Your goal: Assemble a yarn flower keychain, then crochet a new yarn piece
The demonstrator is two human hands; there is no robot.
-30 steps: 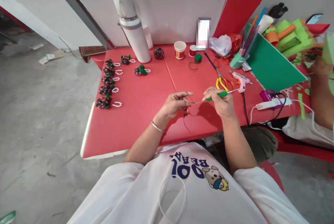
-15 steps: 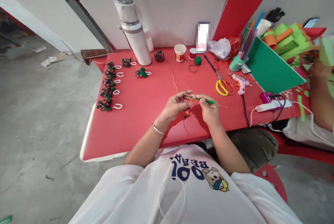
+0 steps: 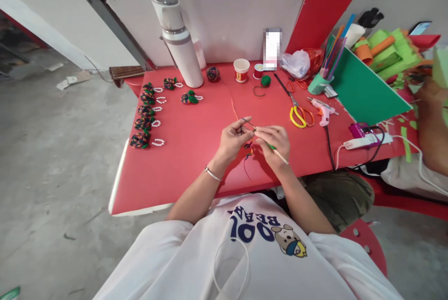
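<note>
My right hand (image 3: 275, 145) is closed around a crochet hook (image 3: 280, 154) with a green grip, its tip pointing up and left toward my other hand. Yarn runs over the raised finger of my left hand (image 3: 233, 140), which pinches a small multicoloured crocheted piece (image 3: 248, 147); my fingers hide part of it. A loose tail dangles below the piece. From the hands an orange strand of yarn (image 3: 234, 108) leads back across the red table (image 3: 196, 164) to a dark multicoloured yarn ball (image 3: 213, 74).
Finished-looking yarn pieces with white bead loops (image 3: 140, 140) lie at the left. Behind stand a white flask (image 3: 184, 57) and a paper cup (image 3: 241, 70). Scissors (image 3: 297, 115), a pink glue gun (image 3: 325, 112) and a power strip (image 3: 367, 141) lie rightward. Another person's arm (image 3: 432, 127) is at far right.
The crochet hook has tilted, its rear end swinging down, and my right hand has turned with it. A finger of my left hand has lifted, stretching the yarn.
</note>
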